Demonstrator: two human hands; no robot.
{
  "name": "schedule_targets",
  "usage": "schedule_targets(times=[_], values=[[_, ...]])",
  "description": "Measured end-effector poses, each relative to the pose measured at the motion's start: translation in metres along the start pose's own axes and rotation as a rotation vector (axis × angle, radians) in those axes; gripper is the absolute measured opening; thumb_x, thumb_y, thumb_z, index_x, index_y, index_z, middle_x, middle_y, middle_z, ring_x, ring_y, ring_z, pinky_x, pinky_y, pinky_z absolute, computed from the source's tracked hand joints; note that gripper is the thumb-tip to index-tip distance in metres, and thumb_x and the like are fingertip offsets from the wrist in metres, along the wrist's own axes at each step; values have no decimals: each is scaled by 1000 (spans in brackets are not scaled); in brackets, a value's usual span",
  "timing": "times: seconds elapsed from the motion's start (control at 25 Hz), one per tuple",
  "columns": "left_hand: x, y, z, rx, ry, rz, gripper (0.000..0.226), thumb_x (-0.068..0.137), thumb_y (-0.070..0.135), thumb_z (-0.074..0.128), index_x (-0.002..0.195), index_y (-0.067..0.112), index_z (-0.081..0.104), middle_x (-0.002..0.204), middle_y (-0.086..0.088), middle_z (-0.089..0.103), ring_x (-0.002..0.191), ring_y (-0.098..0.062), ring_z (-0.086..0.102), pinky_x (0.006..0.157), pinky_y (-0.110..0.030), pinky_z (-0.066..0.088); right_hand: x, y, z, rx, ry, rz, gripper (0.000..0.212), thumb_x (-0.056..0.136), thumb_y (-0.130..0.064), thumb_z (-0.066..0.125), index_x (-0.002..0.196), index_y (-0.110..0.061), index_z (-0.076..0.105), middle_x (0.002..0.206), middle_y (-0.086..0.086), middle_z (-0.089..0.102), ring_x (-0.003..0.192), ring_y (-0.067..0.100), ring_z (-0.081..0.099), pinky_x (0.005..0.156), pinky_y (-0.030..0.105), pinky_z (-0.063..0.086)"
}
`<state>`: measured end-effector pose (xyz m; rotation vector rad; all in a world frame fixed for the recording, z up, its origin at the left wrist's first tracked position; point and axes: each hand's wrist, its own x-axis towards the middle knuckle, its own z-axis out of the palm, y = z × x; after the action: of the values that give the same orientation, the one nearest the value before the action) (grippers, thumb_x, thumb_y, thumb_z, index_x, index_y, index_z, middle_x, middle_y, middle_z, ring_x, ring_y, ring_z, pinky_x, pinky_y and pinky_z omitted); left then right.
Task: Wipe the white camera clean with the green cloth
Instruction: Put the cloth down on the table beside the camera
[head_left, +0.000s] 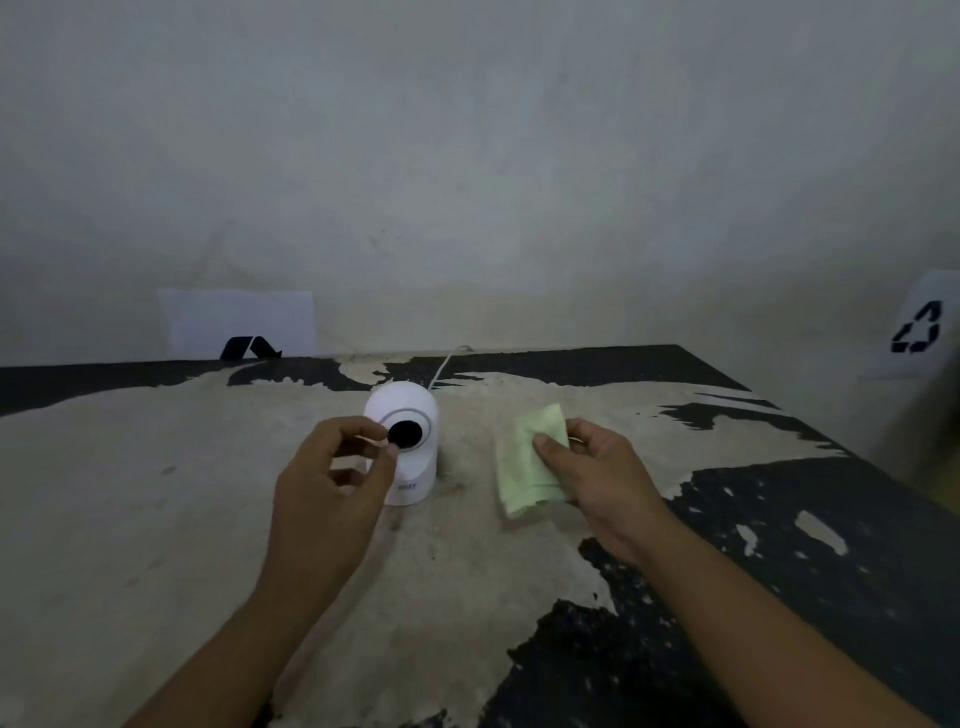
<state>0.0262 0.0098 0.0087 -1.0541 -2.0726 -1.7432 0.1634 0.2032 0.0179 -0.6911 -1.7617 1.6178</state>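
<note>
The white camera (410, 415) stands upright on the worn table (156, 493), its round black lens facing me, a white cable running off behind it. My left hand (332, 483) is just in front of the camera's left side, fingers curled with gaps between them, holding nothing; whether the fingertips touch the body I cannot tell. My right hand (592, 483) is to the right of the camera, a short gap away, thumb pressed on the folded green cloth (524, 462) that it holds above the tabletop.
The table's black coating is peeled to pale patches; its far edge meets a grey wall. A white paper sheet (239, 322) with a black mark leans at the back left. A white card with a recycling symbol (917, 327) stands at the right.
</note>
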Motion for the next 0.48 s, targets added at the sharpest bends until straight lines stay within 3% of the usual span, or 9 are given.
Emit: schedule_targets(times=[0.12, 0.28, 0.36, 0.48], values=[[0, -17, 0, 73, 32, -67, 23, 81, 23, 68, 97, 28, 53, 100, 8, 58, 88, -2, 57, 63, -13, 41, 18, 8, -5, -94, 42, 71, 12, 86, -14, 68, 96, -19, 66, 100, 6, 72, 91, 24, 68, 85, 45, 57], [0, -28, 1, 41, -45, -216, 43, 76, 38, 70, 112, 31, 47, 113, 5, 55, 92, -8, 58, 69, -23, 47, 40, 12, 7, -112, 9, 143, 19, 83, -11, 69, 97, -21, 60, 104, 10, 69, 90, 26, 69, 81, 46, 59], [1, -31, 2, 50, -88, -229, 48, 76, 39, 70, 116, 30, 46, 114, 5, 56, 95, -16, 59, 76, -30, 49, 50, 14, 17, -75, 15, 140, 27, 81, -11, 72, 98, -24, 54, 107, 10, 67, 90, 26, 68, 79, 45, 59], [0, -33, 4, 87, -127, -185, 46, 80, 31, 69, 119, 30, 44, 116, 10, 52, 101, -12, 53, 80, -27, 42, 62, 19, 28, -81, 40, 137, 39, 82, -8, 70, 108, -21, 44, 115, 13, 65, 90, 21, 66, 75, 36, 58]])
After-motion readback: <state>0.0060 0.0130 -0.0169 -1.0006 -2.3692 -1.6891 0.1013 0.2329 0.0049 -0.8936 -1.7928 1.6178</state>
